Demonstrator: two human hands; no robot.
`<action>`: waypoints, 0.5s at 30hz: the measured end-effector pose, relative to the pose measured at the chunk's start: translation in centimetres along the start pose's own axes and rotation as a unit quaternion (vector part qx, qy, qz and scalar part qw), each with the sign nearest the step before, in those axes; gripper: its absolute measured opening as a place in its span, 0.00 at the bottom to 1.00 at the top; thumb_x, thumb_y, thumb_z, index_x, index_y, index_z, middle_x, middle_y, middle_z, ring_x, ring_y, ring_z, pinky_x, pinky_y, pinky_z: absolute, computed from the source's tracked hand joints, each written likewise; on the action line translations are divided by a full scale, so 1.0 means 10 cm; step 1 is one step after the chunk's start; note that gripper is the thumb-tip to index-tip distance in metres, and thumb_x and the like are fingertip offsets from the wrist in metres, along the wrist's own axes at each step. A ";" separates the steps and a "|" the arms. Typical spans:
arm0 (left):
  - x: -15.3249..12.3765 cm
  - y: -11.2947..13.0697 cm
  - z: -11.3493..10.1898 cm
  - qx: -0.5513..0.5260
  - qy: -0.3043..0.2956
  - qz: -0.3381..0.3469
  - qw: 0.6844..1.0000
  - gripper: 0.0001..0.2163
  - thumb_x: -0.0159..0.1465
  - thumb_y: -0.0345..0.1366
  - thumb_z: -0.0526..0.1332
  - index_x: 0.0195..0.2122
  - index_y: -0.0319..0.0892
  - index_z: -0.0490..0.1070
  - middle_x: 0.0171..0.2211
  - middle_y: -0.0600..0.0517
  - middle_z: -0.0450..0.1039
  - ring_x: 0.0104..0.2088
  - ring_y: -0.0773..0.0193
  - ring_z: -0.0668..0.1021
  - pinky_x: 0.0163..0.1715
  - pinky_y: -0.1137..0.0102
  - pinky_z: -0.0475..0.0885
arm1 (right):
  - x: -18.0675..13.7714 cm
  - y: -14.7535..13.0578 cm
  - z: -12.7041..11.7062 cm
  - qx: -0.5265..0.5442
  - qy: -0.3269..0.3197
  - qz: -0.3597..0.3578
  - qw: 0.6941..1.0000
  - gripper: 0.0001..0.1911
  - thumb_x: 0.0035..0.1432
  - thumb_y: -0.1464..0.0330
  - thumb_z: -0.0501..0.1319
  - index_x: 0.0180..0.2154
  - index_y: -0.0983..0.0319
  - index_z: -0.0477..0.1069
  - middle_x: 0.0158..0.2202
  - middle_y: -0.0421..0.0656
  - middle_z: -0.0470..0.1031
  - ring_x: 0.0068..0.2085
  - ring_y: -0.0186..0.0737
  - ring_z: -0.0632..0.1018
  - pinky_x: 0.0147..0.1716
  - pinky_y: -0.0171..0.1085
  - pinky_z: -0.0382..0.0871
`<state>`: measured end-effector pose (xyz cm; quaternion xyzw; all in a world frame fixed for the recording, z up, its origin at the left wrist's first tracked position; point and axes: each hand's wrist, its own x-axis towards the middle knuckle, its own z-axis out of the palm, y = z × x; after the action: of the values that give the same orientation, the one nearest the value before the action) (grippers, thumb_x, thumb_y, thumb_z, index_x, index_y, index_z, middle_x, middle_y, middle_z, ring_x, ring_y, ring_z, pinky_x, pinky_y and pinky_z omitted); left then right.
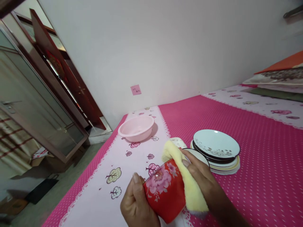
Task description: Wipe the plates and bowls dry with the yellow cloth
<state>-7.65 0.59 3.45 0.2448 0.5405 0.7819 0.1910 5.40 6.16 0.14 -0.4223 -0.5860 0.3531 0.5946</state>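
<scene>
Tilted in front of me is a red bowl (165, 192) with pink flowers on its outside. My left hand (139, 201) grips it at the left, thumb up along its edge. On the other side, my right hand (201, 171) holds a fluffy yellow cloth (193, 189) against the bowl. The cloth drapes over the bowl's upper right side, and part of the rim is hidden beneath it. Behind my right hand, a white dish with a dark rim (196, 154) and a small patterned dish (178, 142) are partly covered by the hand and cloth.
A stack of plates (216, 143) stands on the pink bedspread (260, 151) at the right. Farther back on the left sits a pale pink basin (136, 127). Folded bedding (281, 75) lies at the far right. The bed's left side drops to the floor (68, 179).
</scene>
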 end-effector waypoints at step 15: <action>-0.09 -0.18 0.02 0.215 -0.114 0.170 0.955 0.21 0.71 0.44 0.55 0.21 0.44 0.57 0.19 0.59 0.54 0.22 0.69 0.59 0.24 0.71 0.55 | -0.09 -0.53 0.07 -0.216 -0.007 -0.364 0.906 0.16 0.61 0.75 0.60 0.51 0.62 0.72 0.49 0.48 0.77 0.50 0.47 0.75 0.51 0.47 0.70</action>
<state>-6.73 0.84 1.60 0.4557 0.6212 0.6349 0.0583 4.20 3.27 4.61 -0.2952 -0.7652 -0.0203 0.5718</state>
